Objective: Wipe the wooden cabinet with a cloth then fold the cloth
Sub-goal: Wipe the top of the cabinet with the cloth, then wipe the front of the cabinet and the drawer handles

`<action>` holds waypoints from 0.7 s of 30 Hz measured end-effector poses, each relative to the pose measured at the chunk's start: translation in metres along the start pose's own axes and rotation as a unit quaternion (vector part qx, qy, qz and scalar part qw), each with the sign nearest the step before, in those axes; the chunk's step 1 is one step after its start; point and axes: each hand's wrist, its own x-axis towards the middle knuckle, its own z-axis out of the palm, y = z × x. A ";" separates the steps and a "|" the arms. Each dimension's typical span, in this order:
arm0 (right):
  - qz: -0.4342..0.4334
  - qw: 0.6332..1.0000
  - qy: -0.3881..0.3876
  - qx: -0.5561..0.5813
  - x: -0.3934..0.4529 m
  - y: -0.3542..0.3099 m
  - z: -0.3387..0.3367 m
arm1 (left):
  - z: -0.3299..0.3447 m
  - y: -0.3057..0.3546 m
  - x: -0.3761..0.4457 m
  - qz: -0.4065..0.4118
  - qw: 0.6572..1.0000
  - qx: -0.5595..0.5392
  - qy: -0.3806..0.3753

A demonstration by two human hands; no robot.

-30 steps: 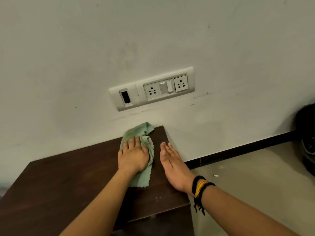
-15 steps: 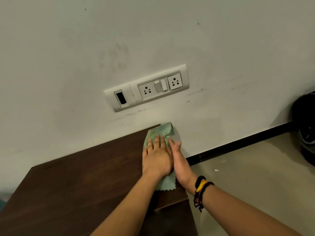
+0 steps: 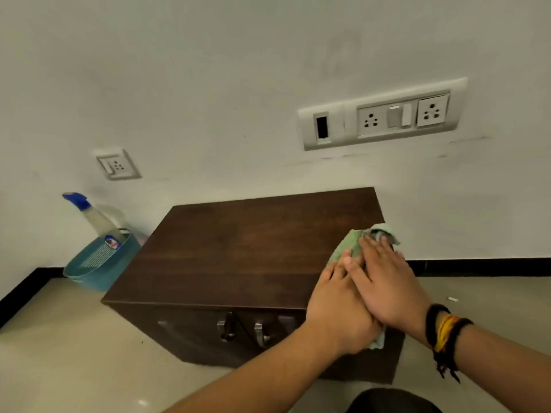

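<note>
**Ana:** Head view first. Any writing you can read?

**Ben:** Not really. The spray bottle (image 3: 98,217) with the blue nozzle has a small round sticker, red and blue, but the letters are too blurred. It stands in a blue basket (image 3: 100,265) on the floor, just left of the cabinet (image 3: 238,251). The socket panel (image 3: 383,114) on the wall and the single socket (image 3: 117,164) carry no legible marks.

**Ana:** Where is the cloth?

**Ben:** The green cloth (image 3: 350,248) lies along the cabinet's right edge, bunched at the far end, with a corner hanging over the front edge below the hands.

**Ana:** And the hands?

**Ben:** Both are flat, fingers extended, pressing down on the cloth rather than pinching it. The left hand (image 3: 337,308) is nearest the front edge; the right hand (image 3: 384,281) overlaps it, fingertips reaching the bunched part. Dark and yellow wristbands (image 3: 444,332) circle the right wrist.

**Ana:** Open room?

**Ben:** The dark top is bare from the cloth leftward to its left edge. The back edge sits against the wall. Pale floor (image 3: 59,338) spreads in front and to the right, with a small white scrap (image 3: 452,299) lying there. Two metal handles (image 3: 241,330) show on the front.
</note>
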 end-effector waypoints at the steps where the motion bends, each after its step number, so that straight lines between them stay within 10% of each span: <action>1: -0.012 1.000 0.000 -0.022 -0.001 -0.008 0.004 | -0.001 -0.009 -0.006 0.000 1.000 -0.003 0.005; 11: -0.132 0.986 -0.073 -0.072 0.009 -0.120 0.068 | -0.007 -0.135 -0.092 -0.040 0.999 0.012 0.024; 21: -0.272 0.922 -0.146 -0.235 0.043 -0.225 0.138 | -0.010 -0.337 -0.222 -0.252 0.965 0.015 0.074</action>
